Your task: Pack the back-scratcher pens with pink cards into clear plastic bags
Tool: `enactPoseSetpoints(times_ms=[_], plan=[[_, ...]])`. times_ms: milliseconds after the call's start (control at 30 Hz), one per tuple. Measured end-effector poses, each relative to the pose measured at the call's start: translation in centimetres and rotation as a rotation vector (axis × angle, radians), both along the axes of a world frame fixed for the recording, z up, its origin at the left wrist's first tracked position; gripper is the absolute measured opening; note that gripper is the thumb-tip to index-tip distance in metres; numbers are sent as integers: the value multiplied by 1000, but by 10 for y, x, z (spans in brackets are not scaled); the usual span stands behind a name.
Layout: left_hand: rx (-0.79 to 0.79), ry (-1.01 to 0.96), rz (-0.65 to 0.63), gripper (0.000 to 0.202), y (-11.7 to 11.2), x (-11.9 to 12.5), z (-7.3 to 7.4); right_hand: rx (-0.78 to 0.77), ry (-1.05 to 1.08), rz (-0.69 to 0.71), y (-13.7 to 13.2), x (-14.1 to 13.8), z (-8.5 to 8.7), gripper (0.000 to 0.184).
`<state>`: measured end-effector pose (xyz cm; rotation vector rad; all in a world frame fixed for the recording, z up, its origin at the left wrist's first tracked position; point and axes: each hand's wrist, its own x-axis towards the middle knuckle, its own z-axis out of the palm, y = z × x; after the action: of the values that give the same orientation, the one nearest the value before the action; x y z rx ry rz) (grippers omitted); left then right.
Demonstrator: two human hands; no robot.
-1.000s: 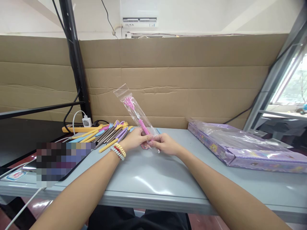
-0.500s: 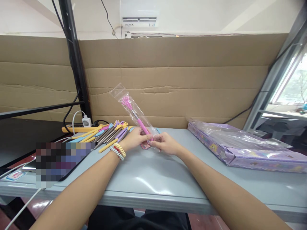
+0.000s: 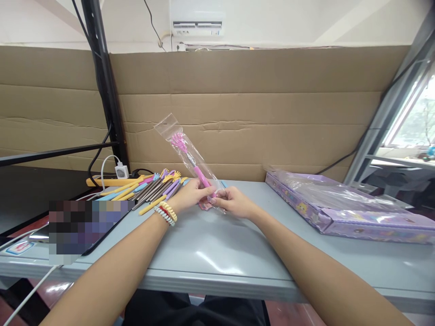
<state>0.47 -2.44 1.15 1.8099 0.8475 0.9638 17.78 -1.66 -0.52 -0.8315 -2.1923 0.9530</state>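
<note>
L hand [image 3: 190, 194] & R hand [image 3: 235, 202] pinch clear bag [image 3: 167, 128] w/ pink scratcher [image 3: 201, 174] inside (lower end partly hidden); R of bag, purple box [image 3: 374, 232] runs out of view.

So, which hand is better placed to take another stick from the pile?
Probably the left hand: it is close beside the pile of sticks, while the right hand is farther off. Both hold the bagged pink stick near its lower end, so the left would have to let go first.
</note>
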Motion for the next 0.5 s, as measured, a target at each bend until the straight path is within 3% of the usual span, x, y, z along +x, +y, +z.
enactPoseSetpoints(times_ms=[167,333,500], plan=[[9,-60,50,33,3,2,-3,19,-6,-8,-1,-1,1,37],[33,-169,168,52,4,3,-7,1,-34,-32,1,-1,-1,42],[-37,-73,154,40,4,3,-6,6,-117,4,3,1,-2,41]])
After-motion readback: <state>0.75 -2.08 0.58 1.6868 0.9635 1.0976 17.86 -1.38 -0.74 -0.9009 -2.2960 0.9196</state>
